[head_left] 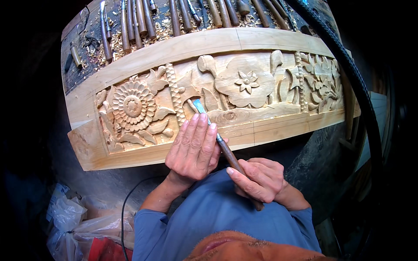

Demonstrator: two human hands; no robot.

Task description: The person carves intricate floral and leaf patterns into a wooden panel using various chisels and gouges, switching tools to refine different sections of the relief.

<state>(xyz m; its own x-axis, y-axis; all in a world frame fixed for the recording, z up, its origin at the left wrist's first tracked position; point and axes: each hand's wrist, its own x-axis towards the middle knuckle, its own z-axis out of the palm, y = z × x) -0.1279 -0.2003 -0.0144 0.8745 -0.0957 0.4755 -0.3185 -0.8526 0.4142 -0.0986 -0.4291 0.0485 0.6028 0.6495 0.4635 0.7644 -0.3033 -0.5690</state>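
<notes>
A carved pale wooden panel (278, 134) lies before me, with a sunflower-like bloom, leaves and a small star-shaped flower cut in relief. My right hand (260, 177) is wrapped round the dark wooden handle of a carving chisel (230, 157). Its shiny metal blade slants up and left, the tip at the carving beside the left beaded divider (175, 95). My left hand (194, 145) rests over the panel's near edge, fingers long and pressed together against the chisel's shank; its thumb is mostly hidden. A curled wood piece or shaving (190, 104) is beside the blade.
Several chisels and gouges (146, 19) lie in a row among wood shavings (163, 30) on the dark workbench (93, 26) beyond the panel. A thick black cable (348, 61) hangs down the right side. Clear plastic bags (67, 222) sit on the floor at lower left, near a thin cord (126, 202).
</notes>
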